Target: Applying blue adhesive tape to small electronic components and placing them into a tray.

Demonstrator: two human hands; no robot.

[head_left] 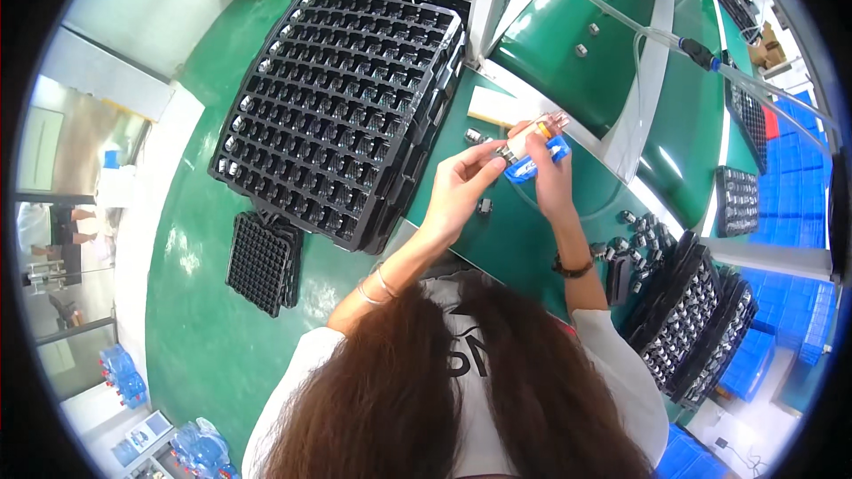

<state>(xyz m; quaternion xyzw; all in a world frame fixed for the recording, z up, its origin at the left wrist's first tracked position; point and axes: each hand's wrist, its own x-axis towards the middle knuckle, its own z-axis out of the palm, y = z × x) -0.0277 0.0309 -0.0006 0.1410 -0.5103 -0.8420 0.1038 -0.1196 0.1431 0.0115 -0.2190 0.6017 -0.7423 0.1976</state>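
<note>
My left hand (463, 184) is closed, thumb and fingers pinching a small silvery metal part (507, 154) over the bench. Close beside it, my right hand (554, 176) is wrapped round a blue tool (525, 168). A yellow ring (543, 129) and a clear, pinkish end piece (556, 121) show just above the fingers; whether they belong to the tool I cannot tell. Another small metal part (476, 136) lies on the green bench beyond my left hand, and one more metal part (485, 206) lies nearer to me.
A stack of large black compartment trays (328, 115) stands at the left, with smaller black trays (257, 262) below. Loose metal parts (643, 235) and filled trays (679, 310) sit at the right. A green conveyor belt (577, 0) runs beyond the bench; an air hose (652, 34) crosses above it.
</note>
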